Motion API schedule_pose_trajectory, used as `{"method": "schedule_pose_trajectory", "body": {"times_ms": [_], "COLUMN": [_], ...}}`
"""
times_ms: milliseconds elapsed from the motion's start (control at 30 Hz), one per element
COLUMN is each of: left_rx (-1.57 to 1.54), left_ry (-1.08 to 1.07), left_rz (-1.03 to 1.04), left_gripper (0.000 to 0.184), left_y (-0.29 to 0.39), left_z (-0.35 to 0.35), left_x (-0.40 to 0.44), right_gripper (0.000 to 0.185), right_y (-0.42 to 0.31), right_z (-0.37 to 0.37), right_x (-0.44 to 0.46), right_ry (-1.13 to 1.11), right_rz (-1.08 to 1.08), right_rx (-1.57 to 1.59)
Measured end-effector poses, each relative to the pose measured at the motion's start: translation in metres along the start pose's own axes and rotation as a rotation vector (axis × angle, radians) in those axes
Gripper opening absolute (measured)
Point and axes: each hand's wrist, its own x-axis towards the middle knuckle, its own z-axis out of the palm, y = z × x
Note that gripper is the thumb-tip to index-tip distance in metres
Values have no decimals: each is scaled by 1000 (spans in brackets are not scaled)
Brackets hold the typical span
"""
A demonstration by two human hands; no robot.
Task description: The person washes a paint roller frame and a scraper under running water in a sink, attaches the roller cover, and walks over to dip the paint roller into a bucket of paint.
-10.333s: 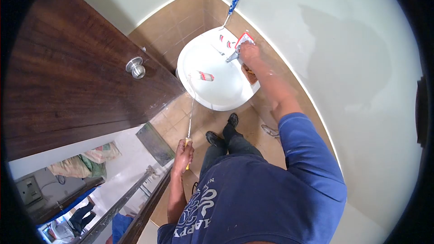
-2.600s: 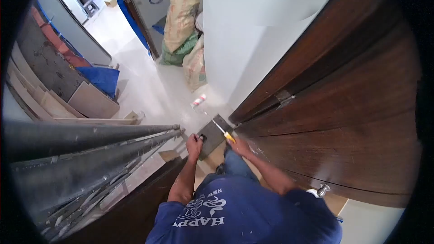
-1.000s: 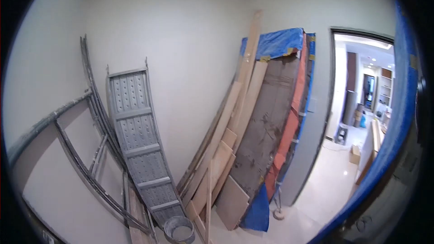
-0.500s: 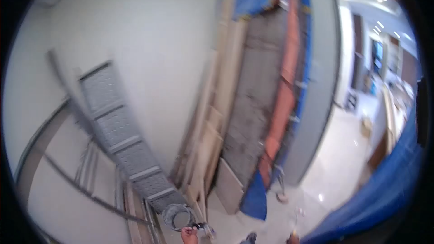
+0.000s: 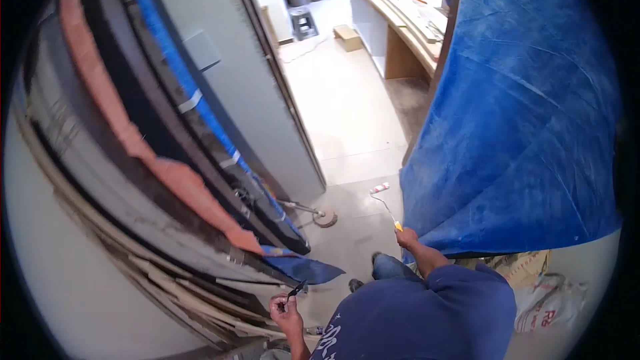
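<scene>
My right hand (image 5: 406, 237) is closed around the yellow handle of a small paint roller (image 5: 380, 188). Its bent wire frame and pale roller head with reddish marks point away from me, above the floor. Low on the left, my left hand (image 5: 285, 308) is closed on a small, dark, thin tool (image 5: 297, 289); its exact kind is too small to make out. The left hand is near the lower ends of leaning boards. A blue tarp (image 5: 520, 113) hangs close to the right of the roller.
Boards and wrapped panels (image 5: 127, 160) lean at left. A round-headed long-handled tool (image 5: 325, 218) lies by the door frame. Beyond the doorway are a stool (image 5: 303, 25), a box (image 5: 347, 38) and a cluttered bench (image 5: 400, 10). A white sack (image 5: 543, 303) sits at lower right.
My view has swung right and down, toward the doorway and tarp. The bucket and grey ladder-like panel have left view. Both hands still hold their tools, now seen more fully.
</scene>
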Motion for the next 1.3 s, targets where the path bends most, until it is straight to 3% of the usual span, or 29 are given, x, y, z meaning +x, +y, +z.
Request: {"method": "schedule_pose_trajectory", "body": {"times_ms": [100, 233, 333, 367, 567, 600, 767, 867, 967, 1033, 1067, 1167, 1300], "left_rx": [92, -78, -22, -36, -23, -111, 30, -65, -217, -251, -234, -244, -147], "left_ry": [-174, -144, -177, -161, -208, -191, -380, -367, -295, -271, -262, -389, -755], "left_rz": [81, -3, 118, 75, 14, 53, 160, 123, 52, 3, -31, -181, -240], "left_gripper": [24, 24, 25, 25, 21, 21, 18, 19, 21, 20, 19, 19, 20], "left_y": [-4, -13, -10, -9, -18, -21, 9, 3, -26, -42, -45, -66, -35], "left_z": [32, 100, 160, 183, 343, 376, 533, 618, 694, 740, 765, 839, 970], "left_x": [56, 115, 161, 176, 283, 303, 411, 487, 573, 629, 660, 731, 758], "right_gripper": [56, 52, 49, 49, 51, 50, 44, 47, 43, 44, 46, 51, 50], "right_y": [-14, -47, -84, -95, -202, -217, -278, -330, -348, -354, -366, -374, -375], "right_z": [-20, -62, -88, -92, -179, -188, -238, -277, -303, -320, -339, -367, -401], "right_x": [17, 51, 105, 130, 258, 269, 379, 421, 466, 501, 505, 539, 564], "right_ry": [39, 168, 188, 205, 211, 197, 236, 153, 194, 303, 284, 201, 211], "right_rz": [-12, -90, -116, -129, -175, -202, -300, -265, -244, -353, -276, -135, -59], "right_rx": [29, 50, 105, 116, 182, 209, 330, 334, 388, 274, 274, 199, 187]}}
